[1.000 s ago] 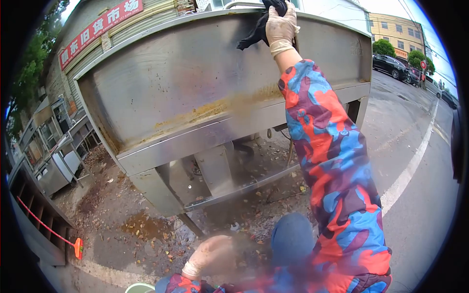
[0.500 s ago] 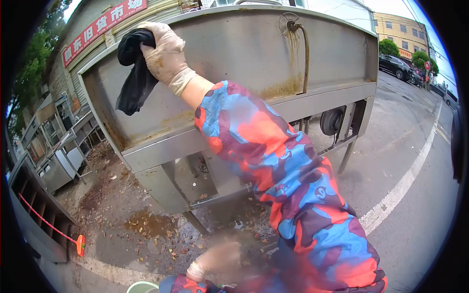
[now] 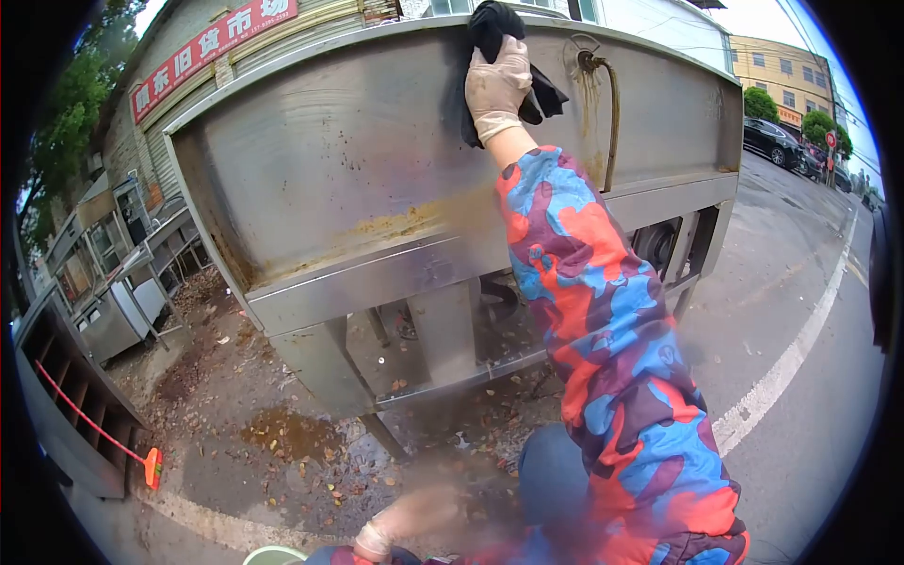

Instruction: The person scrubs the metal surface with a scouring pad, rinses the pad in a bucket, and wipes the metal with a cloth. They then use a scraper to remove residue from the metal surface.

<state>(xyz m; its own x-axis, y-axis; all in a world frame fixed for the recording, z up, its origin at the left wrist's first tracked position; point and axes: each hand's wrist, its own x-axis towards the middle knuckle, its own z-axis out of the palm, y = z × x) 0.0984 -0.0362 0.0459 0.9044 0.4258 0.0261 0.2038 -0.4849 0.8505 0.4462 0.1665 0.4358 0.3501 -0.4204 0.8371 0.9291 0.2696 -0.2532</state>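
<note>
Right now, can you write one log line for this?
right hand: presses black cloth on steel tank | left hand: low, blurred | ground: wet, leaves

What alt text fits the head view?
A gloved right hand presses a black cloth against the top of a grimy steel panel outdoors. The left hand is blurred, low in the frame.

Flat, overcast daylight fills the scene, bright and even, with only soft shade under the steel cabinet [image 3: 377,188], whose panel carries a dull sheen. Fisheye distortion bends straight edges, and black vignetting rings the corners. The left hand [image 3: 400,523] at the bottom is blurred; the sky top right is washed out.
</note>
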